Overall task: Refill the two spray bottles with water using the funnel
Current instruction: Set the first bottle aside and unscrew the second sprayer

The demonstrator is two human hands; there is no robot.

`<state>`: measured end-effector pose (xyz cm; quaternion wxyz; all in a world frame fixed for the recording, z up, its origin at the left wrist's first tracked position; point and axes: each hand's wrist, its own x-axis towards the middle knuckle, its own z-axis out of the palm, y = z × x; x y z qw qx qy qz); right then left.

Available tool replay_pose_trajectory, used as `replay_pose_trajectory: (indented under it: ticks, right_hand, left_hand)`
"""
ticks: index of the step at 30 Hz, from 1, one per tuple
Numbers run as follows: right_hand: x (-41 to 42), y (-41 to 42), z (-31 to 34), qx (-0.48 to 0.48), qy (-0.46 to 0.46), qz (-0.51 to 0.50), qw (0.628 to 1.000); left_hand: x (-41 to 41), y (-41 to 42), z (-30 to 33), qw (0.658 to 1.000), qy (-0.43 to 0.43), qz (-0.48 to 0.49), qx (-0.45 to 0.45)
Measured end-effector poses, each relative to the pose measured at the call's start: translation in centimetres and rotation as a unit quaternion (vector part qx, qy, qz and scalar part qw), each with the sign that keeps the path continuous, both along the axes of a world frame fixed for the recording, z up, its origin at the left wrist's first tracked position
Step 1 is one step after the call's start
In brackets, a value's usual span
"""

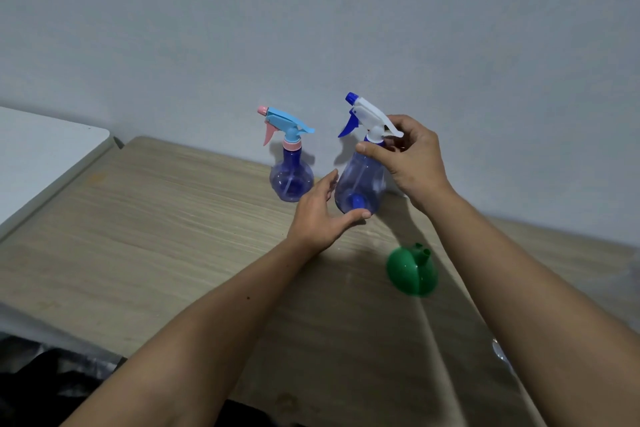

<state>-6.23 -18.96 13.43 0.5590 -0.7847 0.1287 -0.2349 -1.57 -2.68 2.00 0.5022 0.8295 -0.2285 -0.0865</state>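
Observation:
A clear blue spray bottle with a white and dark blue trigger head is lifted off the wooden table and tilted. My right hand grips its neck just under the head. My left hand cups the bottle's base, thumb under it. A second blue bottle with a light blue and pink trigger head stands upright on the table just to the left, near the wall. A green funnel lies wide end down, spout up, on the table, in front of the held bottle and to its right.
A grey wall runs right behind the bottles. A white tabletop adjoins the wooden table at the left. Dark cloth lies at the bottom left. Something transparent glints at the table's right edge.

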Motion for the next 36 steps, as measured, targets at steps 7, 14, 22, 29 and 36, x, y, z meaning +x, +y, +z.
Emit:
replay_pose_trajectory:
  ticks: [7,14,22,29,36]
  right_hand:
    - [-2.2,2.0,1.4,-0.051,-0.052,-0.119,0.990]
    - [-3.8,8.8,2.3,-0.093,-0.139,-0.112,0.979]
    - [2.0,11.9,-2.8,-0.035,0.036,-0.038,0.998]
    - [6.5,11.2,-4.6,0.016,0.060,-0.004,0.998]
    - [7.4,11.2,-5.0,0.004,0.054,-0.003,0.999]
  left_hand:
    - [-0.4,5.4,0.0,0.999,-0.031,0.022,-0.026]
    - [1.6,10.0,0.4,0.987,-0.058,0.140,-0.054]
    - [4.8,9.3,0.6,0.991,0.006,0.124,-0.054]
    - [6.6,8.8,-0.6,0.996,0.009,0.068,-0.060]
    - [6.3,8.9,-0.7,0.996,-0.004,0.061,-0.070]
